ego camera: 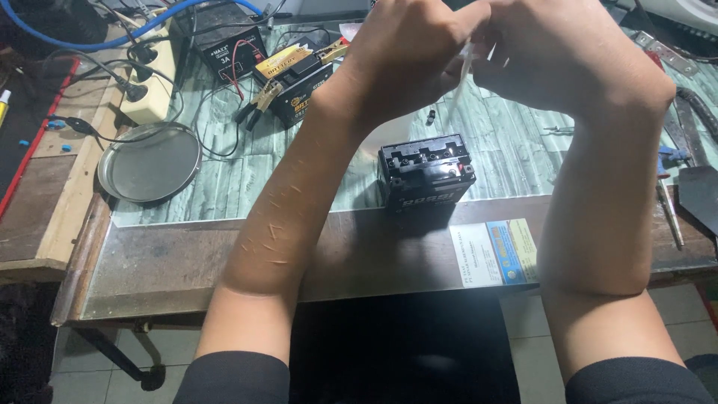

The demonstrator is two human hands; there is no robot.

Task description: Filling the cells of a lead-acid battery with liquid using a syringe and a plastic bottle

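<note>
White strip [461, 82] sits pinched in the grip of both our hands, left hand [407, 52] and right hand [568, 56], so we should keep it steady above the black battery [425, 173].

two hands [407, 52] [557, 56] raised together, two black batteries [425, 173] [303, 78], one round metal tray [149, 163] far left, one black charger box [222, 41], one printed card [493, 253] near right

Both forearms rise steeply, bare below dark sleeves. The left hand [404, 49] and right hand [553, 49] meet knuckle to knuckle, fingers curled inward, pinching together between them.
</note>
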